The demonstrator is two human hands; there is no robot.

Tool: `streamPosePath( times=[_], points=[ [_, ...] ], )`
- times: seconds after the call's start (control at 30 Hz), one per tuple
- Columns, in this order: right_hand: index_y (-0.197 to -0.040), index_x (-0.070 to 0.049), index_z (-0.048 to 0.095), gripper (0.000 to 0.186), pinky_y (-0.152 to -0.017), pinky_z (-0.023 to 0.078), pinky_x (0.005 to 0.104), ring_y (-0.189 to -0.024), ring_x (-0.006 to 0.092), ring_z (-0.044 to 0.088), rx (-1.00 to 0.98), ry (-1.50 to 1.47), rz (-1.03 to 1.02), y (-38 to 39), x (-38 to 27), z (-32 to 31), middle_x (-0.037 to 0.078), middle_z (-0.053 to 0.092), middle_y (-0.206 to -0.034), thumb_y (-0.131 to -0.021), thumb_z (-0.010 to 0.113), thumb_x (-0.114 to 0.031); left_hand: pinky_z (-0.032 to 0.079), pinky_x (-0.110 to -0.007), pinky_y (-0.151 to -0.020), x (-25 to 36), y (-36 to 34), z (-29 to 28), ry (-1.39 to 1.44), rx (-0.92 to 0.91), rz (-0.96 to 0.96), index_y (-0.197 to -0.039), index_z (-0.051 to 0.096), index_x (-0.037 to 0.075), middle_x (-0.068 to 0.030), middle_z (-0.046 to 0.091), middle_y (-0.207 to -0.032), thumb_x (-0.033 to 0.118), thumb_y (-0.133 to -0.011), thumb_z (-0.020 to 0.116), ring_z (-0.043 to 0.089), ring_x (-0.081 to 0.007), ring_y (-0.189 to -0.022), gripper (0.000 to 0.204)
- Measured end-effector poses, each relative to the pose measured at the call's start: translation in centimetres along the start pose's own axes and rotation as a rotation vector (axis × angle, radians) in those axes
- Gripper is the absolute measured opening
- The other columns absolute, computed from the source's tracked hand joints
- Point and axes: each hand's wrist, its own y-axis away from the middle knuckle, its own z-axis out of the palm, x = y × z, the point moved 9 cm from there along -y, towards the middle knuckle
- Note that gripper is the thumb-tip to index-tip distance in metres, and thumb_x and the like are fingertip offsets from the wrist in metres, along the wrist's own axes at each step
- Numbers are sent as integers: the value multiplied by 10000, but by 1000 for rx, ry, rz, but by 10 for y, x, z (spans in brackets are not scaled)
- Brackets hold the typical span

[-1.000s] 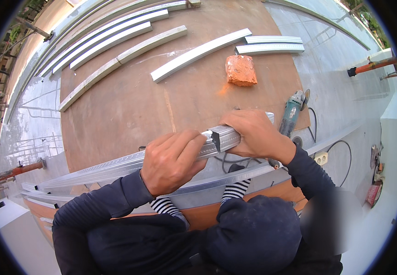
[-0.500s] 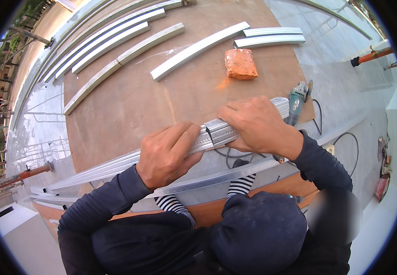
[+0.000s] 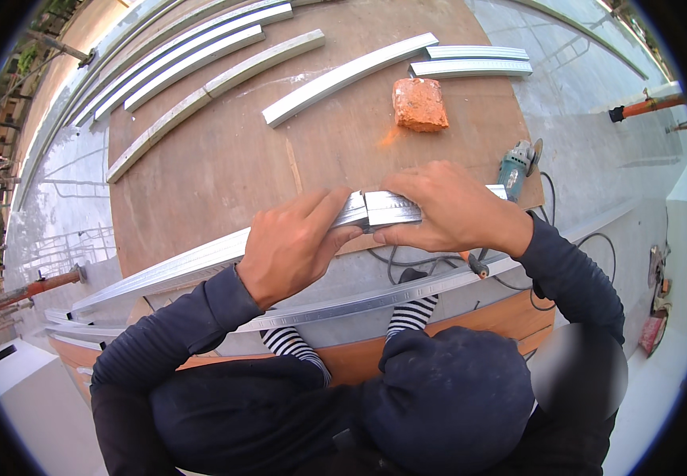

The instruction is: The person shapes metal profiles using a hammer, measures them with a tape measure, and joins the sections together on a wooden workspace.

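Observation:
My left hand [image 3: 289, 247] is closed around a long galvanized metal channel [image 3: 170, 263], which runs away to the lower left. On the other side of a dark cut line, my right hand [image 3: 458, 208] grips the channel's short end section [image 3: 393, 209], thumb beneath and fingers over the top. The two hands are close together, one on each side of the cut. Whether the sections are still joined there, I cannot tell. Just past the short section's far end lies a teal angle grinder [image 3: 513, 176].
Ahead, a brown board [image 3: 335, 151] carries a rough orange brick [image 3: 420, 105], cut metal channels [image 3: 351, 78] and a greyish bar [image 3: 216, 91]. Another metal strip [image 3: 359, 303] crosses above my striped socks [image 3: 413, 311]. Black cable [image 3: 546, 230] loops at the right. Orange props [image 3: 651, 105] stand at the sides.
Both hands have shifted slightly away from my body with the channel. The short section has turned, lying more level and showing more of its ribbed face. My grips stay closed.

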Motion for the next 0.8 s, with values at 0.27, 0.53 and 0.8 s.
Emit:
streamPosePath(
  times=[0.27, 0.53, 0.8],
  points=[
    [-1004, 24, 711, 575, -653, 495, 467, -687, 425, 636, -131, -145, 49, -7, 7, 3, 255, 655, -743, -879, 688, -536, 523, -394, -691, 15, -4, -4, -48, 122, 106, -1218, 586, -11, -149, 623, -1039, 261, -821, 788, 637, -336, -820, 522],
    [-947, 57, 705, 629, -646, 477, 429, -646, 391, 600, -306, -136, 82, -20, 0, 4, 236, 648, -726, -908, 657, -569, 525, -383, -669, 5, 3, 1, -66, 95, 146, -1151, 599, 13, -118, 621, -929, 136, -768, 790, 643, -318, -785, 445],
    [-965, 47, 693, 623, -581, 491, 406, -625, 295, 660, -248, -128, 183, -15, 51, 29, 182, 650, -704, -903, 662, -573, 525, -409, -692, -54, -22, 26, 44, -14, -93, -1137, 617, 15, -152, 645, -928, 201, -793, 788, 660, -323, -792, 427]
  ],
)
